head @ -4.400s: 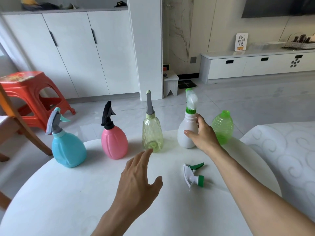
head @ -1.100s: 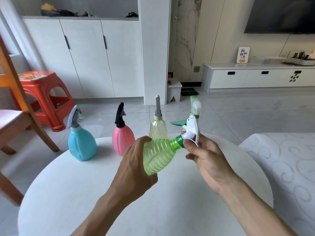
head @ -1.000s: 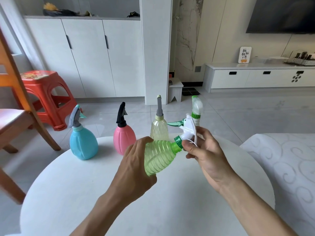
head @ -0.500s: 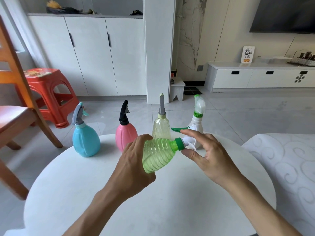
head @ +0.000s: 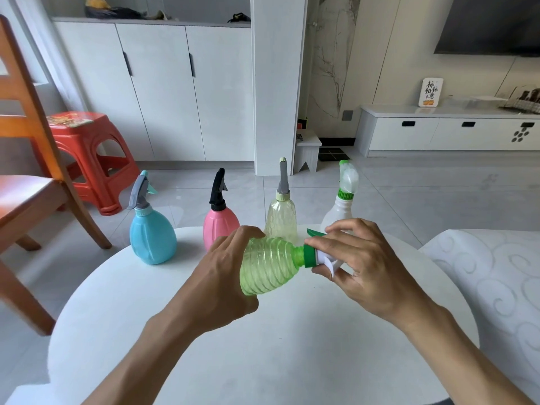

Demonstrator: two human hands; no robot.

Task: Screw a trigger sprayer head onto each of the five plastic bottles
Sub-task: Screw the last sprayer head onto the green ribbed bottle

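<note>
Since a moment ago the sprayer head (head: 317, 255) (trigger now pointing far) has been rotated by the right hand (head: 362, 267) pinching its collar, while the green bottle (head: 266, 266), gripped sideways by the left hand (head: 222, 285) above the table (head: 292, 361), should be kept steady.

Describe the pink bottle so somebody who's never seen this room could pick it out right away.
On the round white table, four spray bottles stand in a row along the far edge. The pink bottle is second from the left, between the blue bottle and the clear yellowish bottle. It alone has a black trigger sprayer head.
</note>
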